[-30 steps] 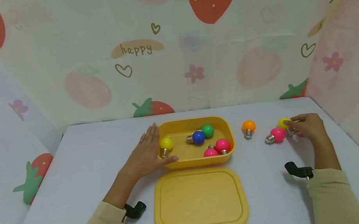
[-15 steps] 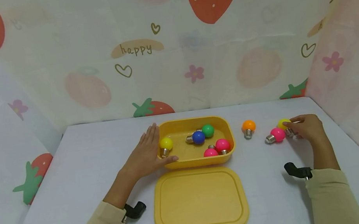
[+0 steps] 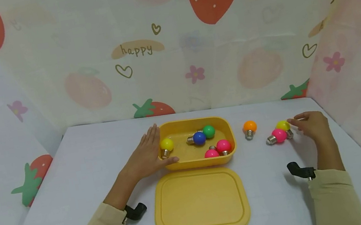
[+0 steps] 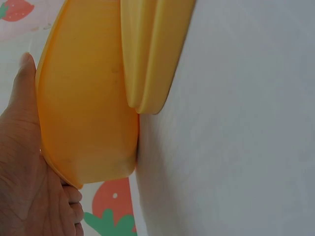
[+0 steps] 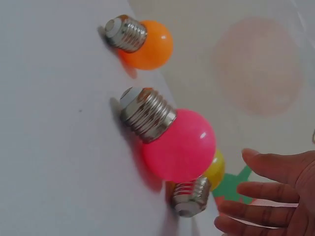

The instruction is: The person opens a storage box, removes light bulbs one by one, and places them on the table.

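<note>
My left hand rests against the left end of a yellow plastic box, its fingers straight along the end and its thumb over the front rim. Inside the box lie a yellow bulb, a blue bulb, a green bulb and two pink bulbs. Over on the right, my right hand hovers just beside another yellow bulb, fingers extended and holding nothing. In the right wrist view a gap separates the fingertips from that bulb. A pink bulb lies close against it on the table.
An orange bulb lies between the box and the pink and yellow pair. Flat in front of the box is its yellow lid. The white table meets a strawberry-print cloth backdrop behind and at both sides.
The right hand has let go of the yellow bulb and drawn slightly to the right. That bulb has shifted a little left, towards the pink one. The left hand stays put.
</note>
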`<state>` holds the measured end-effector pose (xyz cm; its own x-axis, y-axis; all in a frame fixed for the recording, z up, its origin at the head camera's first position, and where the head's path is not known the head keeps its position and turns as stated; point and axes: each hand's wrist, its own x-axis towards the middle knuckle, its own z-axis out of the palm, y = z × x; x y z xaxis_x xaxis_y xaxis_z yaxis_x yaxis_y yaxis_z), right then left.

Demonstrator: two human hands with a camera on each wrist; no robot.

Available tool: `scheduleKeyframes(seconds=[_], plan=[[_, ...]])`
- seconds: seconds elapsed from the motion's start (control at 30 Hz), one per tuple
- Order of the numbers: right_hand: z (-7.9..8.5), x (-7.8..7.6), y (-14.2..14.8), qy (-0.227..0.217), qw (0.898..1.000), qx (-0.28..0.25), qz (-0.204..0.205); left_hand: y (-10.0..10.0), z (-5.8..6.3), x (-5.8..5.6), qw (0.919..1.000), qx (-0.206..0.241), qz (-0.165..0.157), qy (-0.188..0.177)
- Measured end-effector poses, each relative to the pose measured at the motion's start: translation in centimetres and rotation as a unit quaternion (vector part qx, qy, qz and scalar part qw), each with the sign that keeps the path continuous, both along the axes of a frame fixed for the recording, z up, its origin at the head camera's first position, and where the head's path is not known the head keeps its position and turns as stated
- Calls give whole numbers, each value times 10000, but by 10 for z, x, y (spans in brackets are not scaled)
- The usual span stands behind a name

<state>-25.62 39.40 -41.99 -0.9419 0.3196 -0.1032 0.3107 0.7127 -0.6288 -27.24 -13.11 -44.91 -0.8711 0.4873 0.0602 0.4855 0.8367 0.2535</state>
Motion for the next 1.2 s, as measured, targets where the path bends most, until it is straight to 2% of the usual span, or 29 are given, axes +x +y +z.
scheduleKeyframes(seconds=[0.27,0.47,0.7,1.2], plan=[[23,4,-14,560,9983,139,103,-1,-1,0,10000,16,1,34],[33,4,-33,911,9955,173,202,-3,-3,0,10000,-5,3,28],[41,3,-56,1066,9924,307,530,-3,-4,0,10000,21,-37,21],[55,6,-95,1302,9831,231,1267,-2,-3,-1,10000,-8,-15,42]])
